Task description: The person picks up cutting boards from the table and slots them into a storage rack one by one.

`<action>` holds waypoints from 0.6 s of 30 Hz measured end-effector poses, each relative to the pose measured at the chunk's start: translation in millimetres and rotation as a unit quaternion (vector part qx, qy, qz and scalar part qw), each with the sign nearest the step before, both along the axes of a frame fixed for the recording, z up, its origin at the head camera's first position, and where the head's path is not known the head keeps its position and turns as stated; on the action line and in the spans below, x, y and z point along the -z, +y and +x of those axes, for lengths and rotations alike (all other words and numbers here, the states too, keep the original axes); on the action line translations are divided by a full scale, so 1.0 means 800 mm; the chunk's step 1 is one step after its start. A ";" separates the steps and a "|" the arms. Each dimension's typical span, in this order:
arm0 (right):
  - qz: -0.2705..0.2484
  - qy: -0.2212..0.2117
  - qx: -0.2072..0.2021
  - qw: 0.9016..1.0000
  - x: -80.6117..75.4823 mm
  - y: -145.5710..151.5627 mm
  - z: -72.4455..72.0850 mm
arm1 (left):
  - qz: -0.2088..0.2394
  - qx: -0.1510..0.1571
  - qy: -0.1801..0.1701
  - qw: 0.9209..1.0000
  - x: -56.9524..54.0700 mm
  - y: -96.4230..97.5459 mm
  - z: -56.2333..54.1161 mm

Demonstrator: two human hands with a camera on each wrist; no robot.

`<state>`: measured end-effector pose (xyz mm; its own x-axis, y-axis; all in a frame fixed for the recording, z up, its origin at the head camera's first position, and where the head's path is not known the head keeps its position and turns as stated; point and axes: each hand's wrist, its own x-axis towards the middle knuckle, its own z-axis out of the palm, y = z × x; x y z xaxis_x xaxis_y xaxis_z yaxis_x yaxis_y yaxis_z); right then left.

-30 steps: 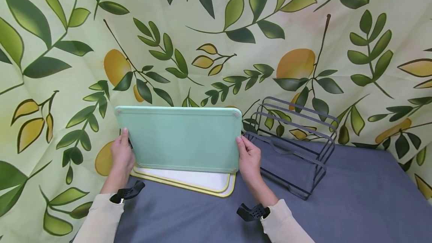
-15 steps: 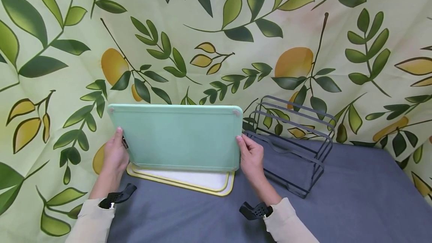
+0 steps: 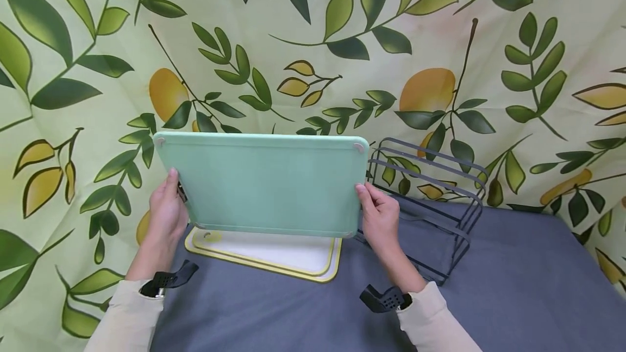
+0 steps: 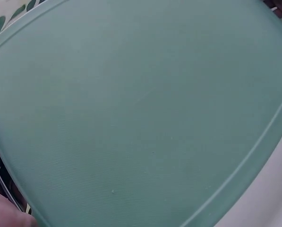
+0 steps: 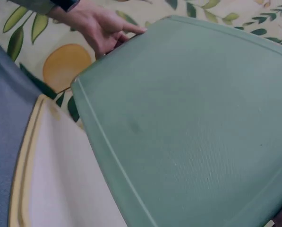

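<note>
A mint green cutting board (image 3: 264,183) is held up and tilted, its broad face toward the head camera. My left hand (image 3: 166,213) grips its left short edge, thumb on the front face and the other fingers mostly hidden behind. At the opposite short edge my right hand (image 3: 380,215) pinches the board, thumb in front. In the right wrist view the left hand (image 5: 105,26) shows at the board's far edge. Below the green board lie two white cutting boards (image 3: 274,254) with yellow rims, stacked, their back parts covered by it.
A dark grey wire rack (image 3: 425,211) with several upright loops stands on the right, partly behind the green board and right hand. Blue-grey cloth (image 3: 533,281) covers the table. A leaf-and-fruit patterned curtain (image 3: 342,15) hangs close behind.
Both hands have raised the green cutting board, and its right end has shifted right, overlapping the rack's left side. More of the white boards shows beneath it.
</note>
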<state>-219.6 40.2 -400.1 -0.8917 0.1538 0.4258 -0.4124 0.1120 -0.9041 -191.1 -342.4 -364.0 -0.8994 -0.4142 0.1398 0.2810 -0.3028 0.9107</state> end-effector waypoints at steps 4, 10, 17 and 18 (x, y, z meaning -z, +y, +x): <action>-0.024 0.002 0.004 1.000 -0.011 0.009 0.001 | 0.041 -0.015 0.035 0.998 -0.012 0.014 -0.008; -0.063 -0.034 0.019 0.997 -0.018 0.022 0.005 | 0.074 -0.069 0.067 0.993 -0.026 0.040 -0.020; -0.067 -0.052 0.038 0.996 -0.022 0.035 0.011 | 0.085 -0.052 0.064 0.993 -0.031 0.054 -0.021; -0.067 -0.051 0.038 0.996 -0.024 0.036 0.012 | 0.084 -0.044 0.062 0.994 -0.031 0.055 -0.020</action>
